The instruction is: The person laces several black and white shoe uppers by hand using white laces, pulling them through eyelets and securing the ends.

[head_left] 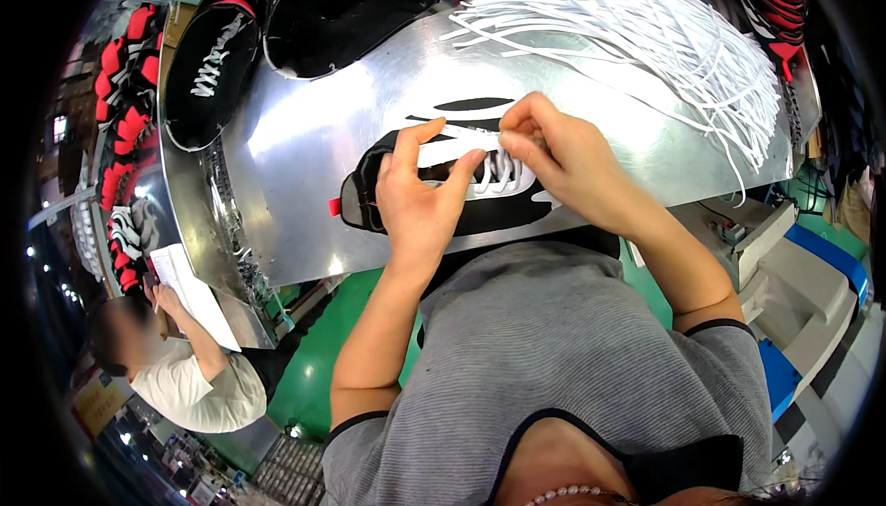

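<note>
L hand (420, 188): spread, thumb apart, on blk sneaker (494, 220), frame ctr
R hand (531, 137): fingertips pinched, prob. on white shoelace (505, 168)
Risk: lace may twist if pulled unevenly

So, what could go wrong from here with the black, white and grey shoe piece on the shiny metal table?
The thin white lace might twist or miss an eyelet, as the bare right hand partly covers the lacing. The shoe piece could shift if the bare left hand lifts off it. One strand of the tangled white lace pile reaches the near edge of the table and may snag.
</note>
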A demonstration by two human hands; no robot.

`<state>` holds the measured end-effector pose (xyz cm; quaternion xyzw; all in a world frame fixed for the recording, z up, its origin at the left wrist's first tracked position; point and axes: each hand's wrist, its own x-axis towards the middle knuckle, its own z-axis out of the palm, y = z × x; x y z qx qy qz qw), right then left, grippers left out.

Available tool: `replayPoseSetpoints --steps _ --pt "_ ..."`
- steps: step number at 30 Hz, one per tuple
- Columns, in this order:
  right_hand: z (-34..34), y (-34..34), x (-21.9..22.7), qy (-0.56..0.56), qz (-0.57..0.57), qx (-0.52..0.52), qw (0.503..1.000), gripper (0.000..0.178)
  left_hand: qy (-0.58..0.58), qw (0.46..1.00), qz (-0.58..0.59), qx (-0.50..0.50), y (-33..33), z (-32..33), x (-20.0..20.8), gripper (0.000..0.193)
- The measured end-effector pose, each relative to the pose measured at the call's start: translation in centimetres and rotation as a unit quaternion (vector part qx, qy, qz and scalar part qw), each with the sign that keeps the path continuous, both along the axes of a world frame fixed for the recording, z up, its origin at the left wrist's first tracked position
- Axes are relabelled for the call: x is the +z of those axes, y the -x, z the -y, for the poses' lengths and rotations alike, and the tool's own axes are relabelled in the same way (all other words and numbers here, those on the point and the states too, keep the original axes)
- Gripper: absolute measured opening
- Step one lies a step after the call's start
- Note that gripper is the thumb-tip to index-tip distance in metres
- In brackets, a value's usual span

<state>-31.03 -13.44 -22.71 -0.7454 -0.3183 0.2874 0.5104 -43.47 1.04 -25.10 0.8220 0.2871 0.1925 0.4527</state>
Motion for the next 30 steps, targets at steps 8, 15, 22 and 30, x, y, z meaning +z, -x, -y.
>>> replayPoseSetpoints --steps 8,15,22,30 --pt "-0.2 0.1 -1.2 0.04 0.224 0.082 0.97 0.014 -0.081 0.996 -0.001 -0.04 0.1 0.3 0.7 0.036" --pt "-4.4 1.4 -2.3 0.112 0.361 0.116 0.919 0.023 -0.018 0.998 0.054 -0.036 0.0 0.5 0.8 0.031" --pt "1.0 -0.9 1.1 0.015 0.184 0.029 0.982 0.015 0.165 0.986 0.036 0.002 0.6 -0.6 0.9 0.052" --pt "-0.7 1.3 -4.7 -0.116 0.209 -0.128 0.963 0.011 0.185 0.981 0.046 -0.037 -0.8 0.7 1.0 0.06"
